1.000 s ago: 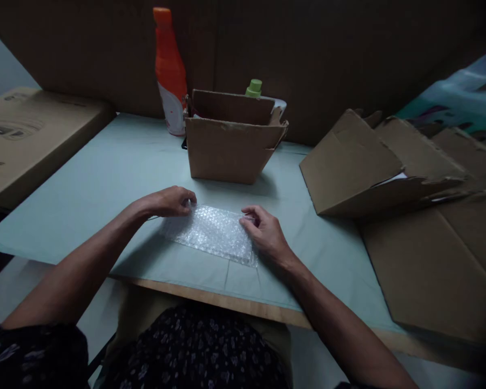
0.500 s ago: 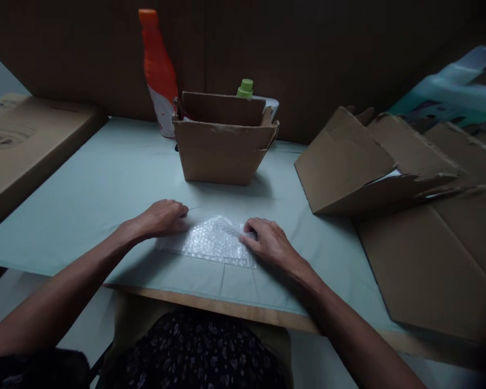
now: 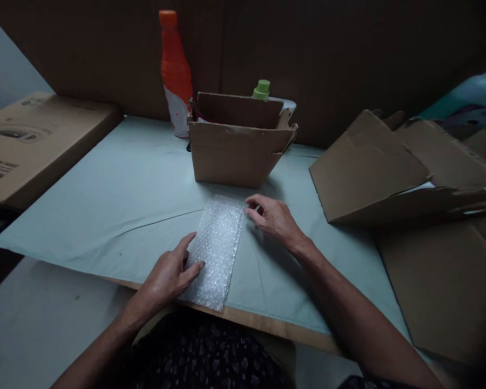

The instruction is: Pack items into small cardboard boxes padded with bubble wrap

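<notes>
At the centre of the frame and a little below, flat on the pale cloth (image 3: 105, 178): bubble wrap (image 3: 218, 248), clear and oblong, with long sides running up and down at a slight slant. Near end at the table edge (image 3: 279, 324), lower centre; far end just short of the box (image 3: 230, 154).

To the left of the wrap, the left hand (image 3: 168, 275), loose and gripping nothing, with forefinger stretched out along the left side and thumb reaching over the wrap. Too unclear to tell how firmly pressed.

By the wrap's upper right corner, the right hand (image 3: 277, 219), fingers curled, thumb and forefinger tips close together right at the corner. Impossible to tell whether pinching the corner or only beside it.

At upper centre, upright on the cloth, the box, brown, open-topped and torn along the rim. Behind and to the left, a bottle (image 3: 176, 70), orange above and whitish below; behind and to the right, a green cap (image 3: 262, 89) showing over the rim.

In the left of the frame, a flat carton (image 3: 44, 140) with dark print. On the right, a tilted box (image 3: 368, 167), with more cardboard (image 3: 441, 286) below. In the upper right corner, a blue-green container (image 3: 473, 100), partly cut off.
</notes>
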